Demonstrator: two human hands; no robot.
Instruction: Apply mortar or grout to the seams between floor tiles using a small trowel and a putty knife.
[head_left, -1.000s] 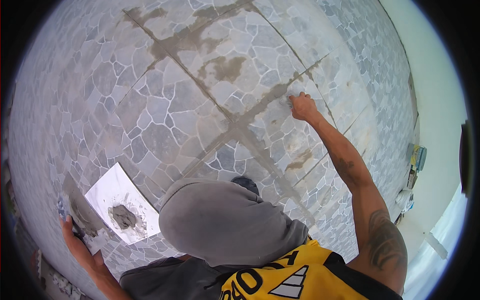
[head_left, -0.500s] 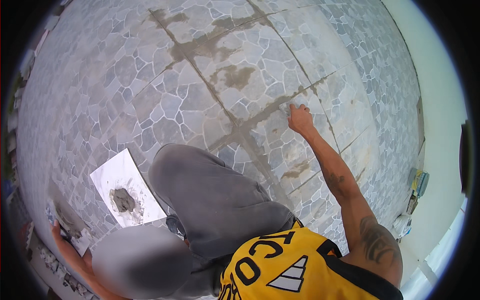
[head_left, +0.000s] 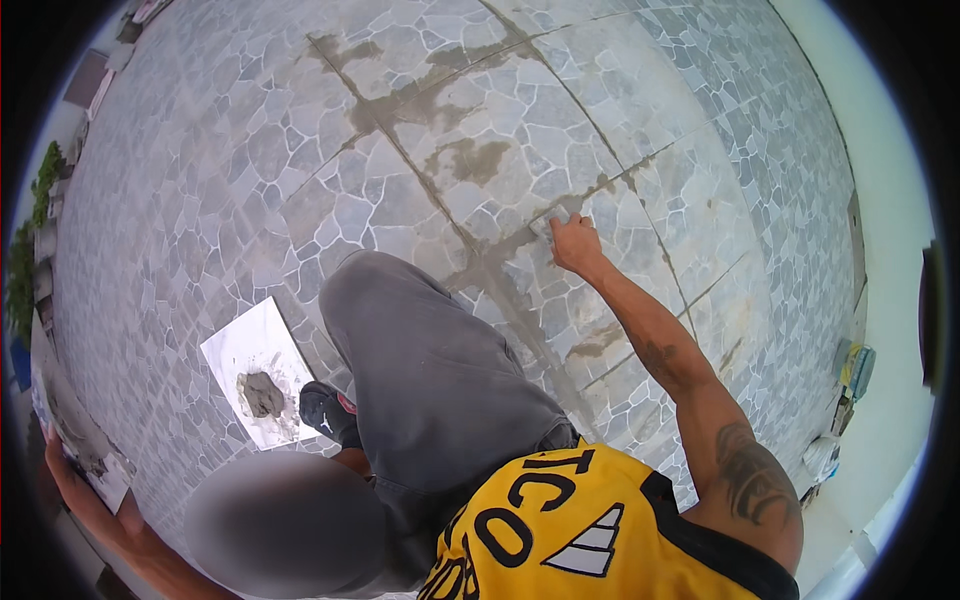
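Note:
My right hand [head_left: 577,245] is closed over a pale, crumpled-looking pad [head_left: 549,222] and presses it onto a floor joint smeared with wet grey grout [head_left: 515,243]. Whether the pad is a sponge or a cloth is not clear. Far out at the left rim, my left hand [head_left: 58,452] is at the edge of a pale board [head_left: 88,440] smeared with grey mortar. It seems to grip the board, though its fingers are partly lost in the dark rim. A white tile [head_left: 235,345] lies on the floor left of my leg, with a lump of grey mortar [head_left: 262,395] on it.
Irregular grey stone-pattern tiles [head_left: 330,190] cover the floor, with damp grout patches [head_left: 468,158] along the joints. My shoe [head_left: 328,410] is against the white tile. A pale wall [head_left: 885,200] rises at the right, with small packages [head_left: 855,368] at its foot. Green plants [head_left: 20,280] show at the left rim.
My right hand has slid the pad a little left and nearer along the joint. The left hand and its board have moved outward to the left. My shoe now shows beside the white tile.

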